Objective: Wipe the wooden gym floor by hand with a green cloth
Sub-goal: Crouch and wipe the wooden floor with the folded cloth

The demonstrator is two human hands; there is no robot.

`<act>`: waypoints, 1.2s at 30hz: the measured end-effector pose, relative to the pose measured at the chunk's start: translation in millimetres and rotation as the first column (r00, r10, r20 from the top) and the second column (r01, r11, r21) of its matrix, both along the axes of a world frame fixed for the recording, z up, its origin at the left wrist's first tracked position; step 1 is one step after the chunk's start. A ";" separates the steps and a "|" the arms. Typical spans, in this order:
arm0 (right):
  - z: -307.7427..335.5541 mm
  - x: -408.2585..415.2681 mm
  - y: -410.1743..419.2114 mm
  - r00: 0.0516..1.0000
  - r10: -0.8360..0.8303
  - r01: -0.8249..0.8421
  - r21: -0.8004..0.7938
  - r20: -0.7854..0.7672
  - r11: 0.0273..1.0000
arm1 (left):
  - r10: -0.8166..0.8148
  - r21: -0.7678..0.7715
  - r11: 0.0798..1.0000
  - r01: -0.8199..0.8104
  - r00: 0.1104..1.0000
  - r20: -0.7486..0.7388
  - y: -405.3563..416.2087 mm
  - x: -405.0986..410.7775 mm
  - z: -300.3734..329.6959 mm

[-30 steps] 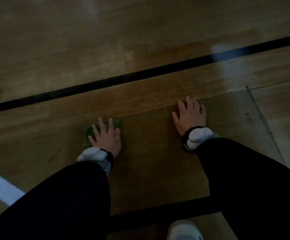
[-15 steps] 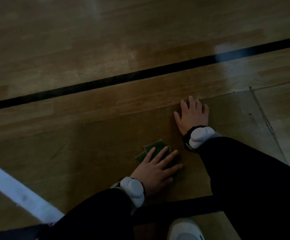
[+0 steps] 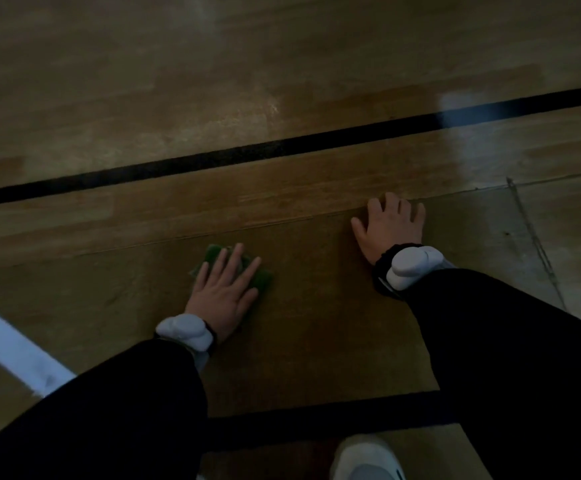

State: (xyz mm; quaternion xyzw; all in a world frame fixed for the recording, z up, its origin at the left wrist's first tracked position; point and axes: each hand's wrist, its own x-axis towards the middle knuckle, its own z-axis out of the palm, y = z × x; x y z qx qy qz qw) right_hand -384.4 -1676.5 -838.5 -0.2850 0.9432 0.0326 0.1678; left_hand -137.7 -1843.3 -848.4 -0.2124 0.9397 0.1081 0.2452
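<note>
The left hand point(image 3: 221, 292) lies spread flat on the green cloth point(image 3: 263, 277), pressing it to the wooden floor point(image 3: 317, 306). At three o'clock, well apart, the right hand point(image 3: 388, 226) rests flat, fingers spread.

We see a black line point(image 3: 282, 147) crossing from nine o'clock up toward two o'clock, with a pale glare patch point(image 3: 462, 109) lying over it near two. A white stripe point(image 3: 15, 348) slants in at eight o'clock. A second dark band point(image 3: 317, 420) runs across at six o'clock, and just below it sits the toe of a white shoe point(image 3: 365, 459). A thin scuffed seam point(image 3: 531, 244) slants down at three o'clock.
</note>
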 end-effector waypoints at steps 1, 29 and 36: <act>2.0 0.1 -3.6 1.000 -0.011 0.010 -0.012 -0.006 1.000 | 0.085 -0.001 0.996 -0.085 0.996 0.007 -0.3 2.6 0.8; 3.9 143.7 -180.7 0.799 0.601 -0.591 -0.171 0.008 0.788 | 0.328 -0.116 0.933 -0.342 0.937 -0.121 39.9 147.7 -15.1; -2.3 146.5 -183.4 0.797 0.603 -0.587 -0.190 0.034 0.787 | 0.734 -0.101 0.666 -0.739 0.673 -0.089 35.3 149.6 -11.1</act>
